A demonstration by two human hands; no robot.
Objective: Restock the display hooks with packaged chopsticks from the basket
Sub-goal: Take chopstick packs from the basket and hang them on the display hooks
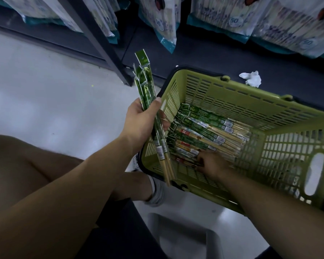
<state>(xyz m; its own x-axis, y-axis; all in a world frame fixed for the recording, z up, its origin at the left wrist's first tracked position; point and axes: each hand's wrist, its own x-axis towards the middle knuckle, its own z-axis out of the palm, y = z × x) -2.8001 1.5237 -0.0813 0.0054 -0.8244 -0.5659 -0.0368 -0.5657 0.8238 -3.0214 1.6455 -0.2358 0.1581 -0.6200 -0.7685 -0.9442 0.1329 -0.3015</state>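
Gathering chopstick packs from the basket, seen from the head camera.
Our left hand [144,120] grips a bundle of green packs [146,85] with the hanger tabs up, probably ready for hooks. Our right hand [210,162] reaches into the green basket [232,86], fingers curled onto the loose packs [204,128]. We cannot tell whether it pinches one.

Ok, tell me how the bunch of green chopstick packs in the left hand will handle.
Probably stiff: the green chopstick packs stand straight above the left hand. Likely light, since one hand holds several. The glossy wrappers may slide, as the packs fan apart.
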